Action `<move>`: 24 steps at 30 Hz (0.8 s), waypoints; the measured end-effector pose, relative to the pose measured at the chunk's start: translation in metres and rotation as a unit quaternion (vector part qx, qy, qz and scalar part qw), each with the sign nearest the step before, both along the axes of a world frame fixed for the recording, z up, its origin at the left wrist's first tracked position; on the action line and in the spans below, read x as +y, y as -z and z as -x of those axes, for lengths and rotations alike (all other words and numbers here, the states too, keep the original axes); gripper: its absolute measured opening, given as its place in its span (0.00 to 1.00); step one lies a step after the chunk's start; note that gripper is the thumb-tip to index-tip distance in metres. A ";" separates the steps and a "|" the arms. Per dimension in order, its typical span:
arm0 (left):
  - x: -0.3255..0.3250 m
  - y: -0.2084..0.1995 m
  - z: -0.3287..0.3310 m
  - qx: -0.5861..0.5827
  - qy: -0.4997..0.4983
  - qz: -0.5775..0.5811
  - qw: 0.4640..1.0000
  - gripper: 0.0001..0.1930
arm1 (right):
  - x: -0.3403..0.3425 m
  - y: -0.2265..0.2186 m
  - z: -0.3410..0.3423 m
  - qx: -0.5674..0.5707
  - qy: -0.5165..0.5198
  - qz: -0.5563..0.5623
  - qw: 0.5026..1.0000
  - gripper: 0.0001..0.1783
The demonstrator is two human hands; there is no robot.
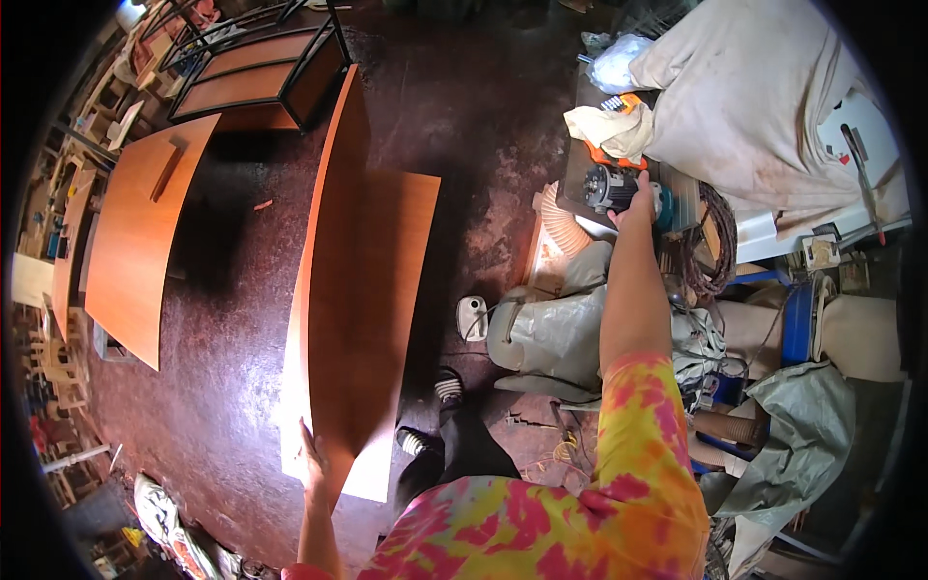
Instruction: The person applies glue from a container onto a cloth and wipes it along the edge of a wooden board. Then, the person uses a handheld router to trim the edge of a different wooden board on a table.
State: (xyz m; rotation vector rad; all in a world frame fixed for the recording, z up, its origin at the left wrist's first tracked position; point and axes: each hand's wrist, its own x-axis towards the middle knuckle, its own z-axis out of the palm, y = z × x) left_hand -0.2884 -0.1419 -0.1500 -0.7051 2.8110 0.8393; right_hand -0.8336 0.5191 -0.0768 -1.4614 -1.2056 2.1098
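A long orange-brown wooden panel [329,213] stands on edge to my left, with a flat board part [391,290] beside it. My left hand [311,462] grips the upright panel's near end, fingers laid along its edge. My right arm is stretched out over the bench at the right. There my right hand [633,201] is wrapped round a teal and black power tool [606,189], whose exact kind is partly hidden by the hand. A cream cloth [611,131] and an orange tool [613,159] lie just beyond it.
Another wooden panel [145,242] and a black metal frame [261,72] stand at the left. A ribbed hose [563,220], grey sheeting [551,333], a white box-shaped thing [472,319] and a coiled brown cable [713,242] crowd the right. Cords [570,449] lie near my feet.
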 end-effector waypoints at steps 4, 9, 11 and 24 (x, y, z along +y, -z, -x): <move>0.005 0.000 0.010 0.050 0.036 0.050 0.997 0.32 | 0.039 0.013 0.012 0.007 0.023 0.012 1.000 0.33; -0.015 0.004 -0.003 0.090 0.076 0.056 0.991 0.32 | 0.023 0.017 -0.020 0.050 -0.045 0.018 0.998 0.27; -0.021 0.011 -0.013 0.103 0.065 0.040 0.992 0.32 | 0.006 0.011 -0.041 0.063 -0.051 0.022 0.996 0.28; -0.045 -0.021 -0.062 0.055 0.095 -0.048 0.993 0.34 | -0.259 -0.044 -0.503 0.385 -0.281 0.224 0.850 0.41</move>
